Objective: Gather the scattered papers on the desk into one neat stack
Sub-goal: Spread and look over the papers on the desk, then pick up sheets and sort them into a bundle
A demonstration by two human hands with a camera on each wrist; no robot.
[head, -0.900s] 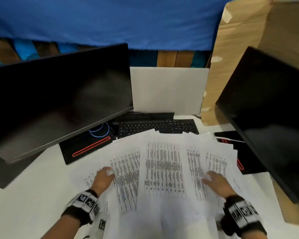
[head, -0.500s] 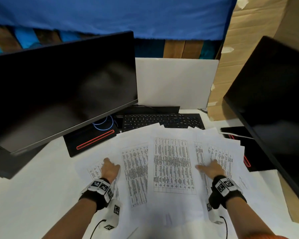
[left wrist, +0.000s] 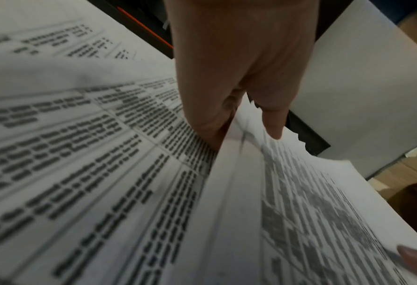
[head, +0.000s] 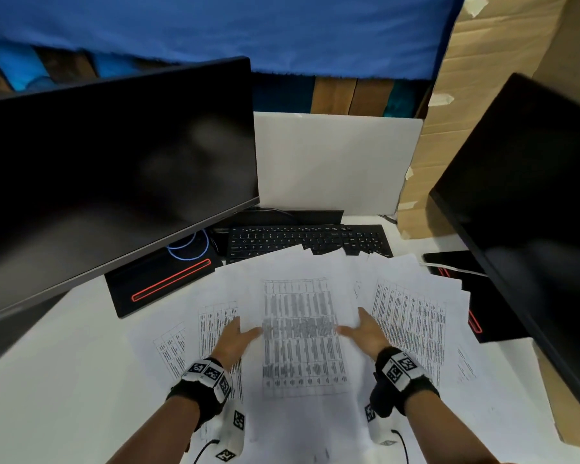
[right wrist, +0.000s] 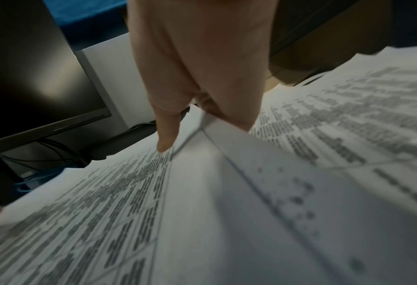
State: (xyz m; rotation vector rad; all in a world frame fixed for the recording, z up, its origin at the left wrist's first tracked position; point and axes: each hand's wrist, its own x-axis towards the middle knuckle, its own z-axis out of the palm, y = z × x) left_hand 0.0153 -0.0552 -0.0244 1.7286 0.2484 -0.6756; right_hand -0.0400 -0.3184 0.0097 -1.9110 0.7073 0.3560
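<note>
Several printed sheets lie fanned and overlapping on the white desk (head: 64, 380). The middle sheets (head: 302, 329) are bunched between my hands. My left hand (head: 236, 336) stands at their left edge and my right hand (head: 365, 331) at their right edge, both with straight fingers. In the left wrist view the fingers (left wrist: 202, 115) meet the raised paper edge (left wrist: 229, 173), and one fingertip lies on top. The right wrist view mirrors this: one finger (right wrist: 166, 135) rests on the sheets (right wrist: 202, 192). More sheets lie spread to the left (head: 215, 316) and right (head: 412, 313).
A black keyboard (head: 308, 237) sits just behind the papers, partly covered by them. Dark monitors stand at left (head: 114, 179) and right (head: 533, 212), their black bases (head: 168, 283) beside the sheets. A white board (head: 332, 162) and cardboard (head: 499, 61) stand behind.
Both hands have slid inward from the outer sheets to the edges of the middle sheets, bunching paper toward the centre. The outer sheets are left uncovered.
</note>
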